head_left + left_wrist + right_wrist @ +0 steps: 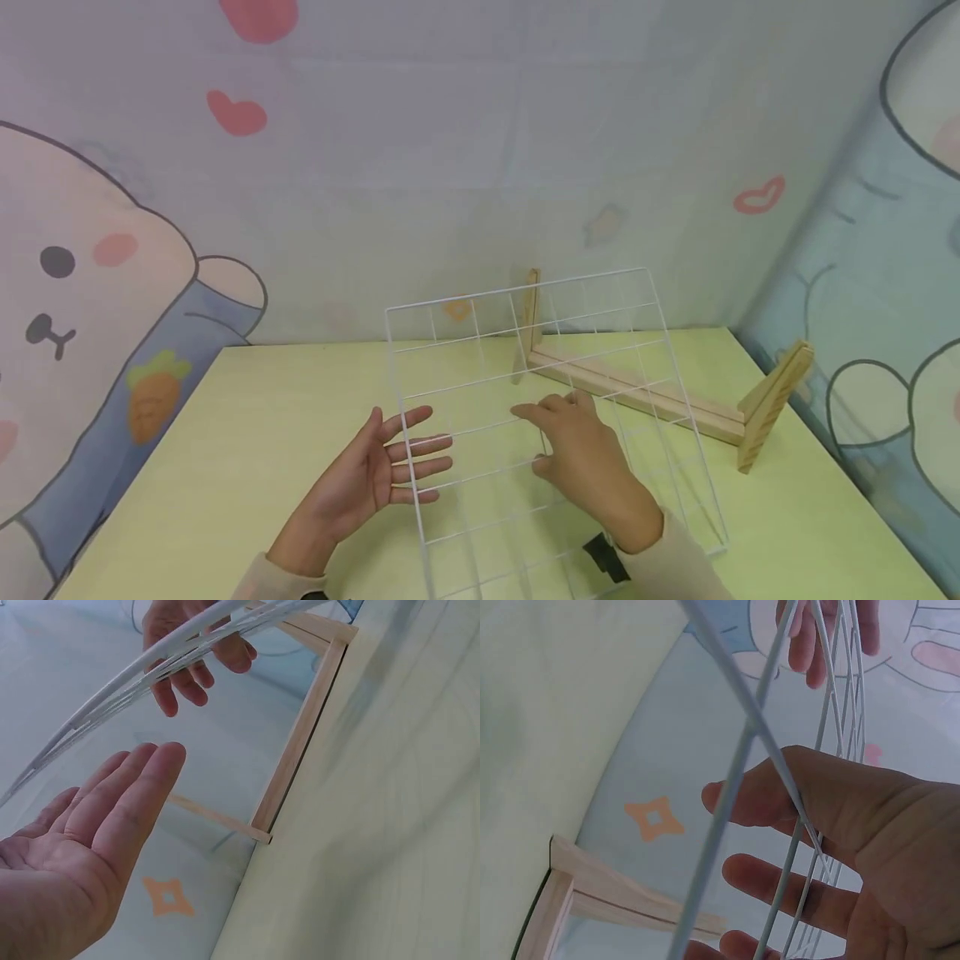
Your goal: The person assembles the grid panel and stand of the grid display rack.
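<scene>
Left hand (367, 471) by wire grid (480, 430), fingers straight; right hand (588, 454) at grid, fingers bent, grip unclear; stand (630, 393) far right.

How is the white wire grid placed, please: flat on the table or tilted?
Tilted: the left wrist view shows the white wire grid nearly edge-on, its visible part apart from the table.

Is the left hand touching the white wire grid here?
Apart: the left wrist view shows a clear gap between the left hand and the white wire grid.
</scene>
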A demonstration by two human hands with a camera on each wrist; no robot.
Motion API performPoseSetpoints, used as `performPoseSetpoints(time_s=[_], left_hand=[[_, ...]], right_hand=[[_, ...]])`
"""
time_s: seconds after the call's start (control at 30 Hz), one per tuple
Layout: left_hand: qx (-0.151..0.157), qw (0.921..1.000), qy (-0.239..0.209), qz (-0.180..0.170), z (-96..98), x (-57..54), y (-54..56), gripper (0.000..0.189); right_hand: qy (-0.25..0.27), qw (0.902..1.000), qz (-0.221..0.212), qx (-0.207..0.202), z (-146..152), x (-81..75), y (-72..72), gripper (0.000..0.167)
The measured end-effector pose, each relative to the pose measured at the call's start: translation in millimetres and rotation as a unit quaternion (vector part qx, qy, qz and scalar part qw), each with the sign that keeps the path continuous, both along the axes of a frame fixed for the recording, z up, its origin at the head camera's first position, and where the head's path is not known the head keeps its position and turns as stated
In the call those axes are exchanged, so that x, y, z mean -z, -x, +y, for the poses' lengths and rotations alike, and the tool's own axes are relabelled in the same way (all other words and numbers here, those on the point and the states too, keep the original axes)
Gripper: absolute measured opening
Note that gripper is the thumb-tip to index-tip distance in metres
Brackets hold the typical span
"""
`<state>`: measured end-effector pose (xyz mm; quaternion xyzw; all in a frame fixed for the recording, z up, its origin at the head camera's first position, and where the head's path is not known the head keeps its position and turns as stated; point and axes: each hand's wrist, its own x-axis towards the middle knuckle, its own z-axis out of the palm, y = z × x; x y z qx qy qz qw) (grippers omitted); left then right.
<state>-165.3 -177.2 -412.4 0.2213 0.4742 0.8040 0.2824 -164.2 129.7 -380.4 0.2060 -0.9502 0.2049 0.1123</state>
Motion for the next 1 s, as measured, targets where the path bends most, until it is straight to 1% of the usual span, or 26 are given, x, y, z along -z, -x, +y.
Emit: performPoseSetpoints(time_s=[0.07,0.1,0.13,0.17,0.2,0.23,0.3,0.33,0.37,0.47,0.6,0.7,0.87,1.0], left_hand=[[-0.004,1.0,0.009,0.002,-2.6,1.4,0.6,0.064],[-0.012,0.9996,0.024,0.007,-3.8,1.8,0.5,0.066],[-0.022,0.9986,0.046,0.015,-5.1,2.2,0.4,0.068],[-0.034,0.996,0.078,0.026,-6.0,2.7,0.8,0.068],[-0.047,0.9914,0.116,0.038,-6.9,3.2,1.4,0.069],[-0.059,0.9847,0.156,0.051,-7.8,3.9,2.6,0.07],[-0.081,0.9669,0.232,0.068,-8.9,4.5,6.6,0.07],[-0.087,0.9583,0.262,0.073,-9.4,4.4,9.3,0.07],[-0.09,0.9508,0.287,0.075,-9.6,3.7,12.4,0.069],[-0.086,0.9342,0.338,0.076,-8.4,-1.0,24.4,0.069],[-0.051,0.9182,0.382,0.092,-3.9,-12.2,40.7,0.065],[-0.036,0.9076,0.406,0.101,-0.8,-21.5,52.2,0.063],[-0.028,0.8939,0.435,0.105,0.5,-35.2,69.7,0.06],[-0.025,0.8855,0.449,0.118,3.2,-40.7,84.7,0.065]], right_hand=[[0.005,1.0,0.008,0.002,1.9,-0.6,1.4,0.065],[0.008,0.9999,0.01,0.002,3.1,-1.2,1.4,0.065],[0.01,0.9999,0.012,0.002,4.5,-1.7,1.2,0.065],[0.013,0.9999,0.009,0.005,6.5,-2.6,0.1,0.065],[0.016,0.9998,0.007,0.009,8.6,-3.6,-1.0,0.066],[0.019,0.9997,0.005,0.012,10.9,-5.0,-2.3,0.066],[0.022,0.9995,0.008,0.023,15.5,-8.4,-5.5,0.066],[0.023,0.9993,0.01,0.028,17.5,-10.0,-6.7,0.067],[0.025,0.9991,0.014,0.032,19.3,-11.4,-7.8,0.067],[0.031,0.9985,0.023,0.039,22.6,-14.5,-11.8,0.067],[0.033,0.9986,0.002,0.041,22.5,-13.7,-19.6,0.066],[0.026,0.9985,-0.01,0.047,20.7,-11.5,-26.8,0.066],[0.03,0.9983,0.003,0.05,19.5,-9.0,-38.3,0.067],[0.036,0.9982,0.022,0.042,20.3,-8.5,-42.5,0.067]])
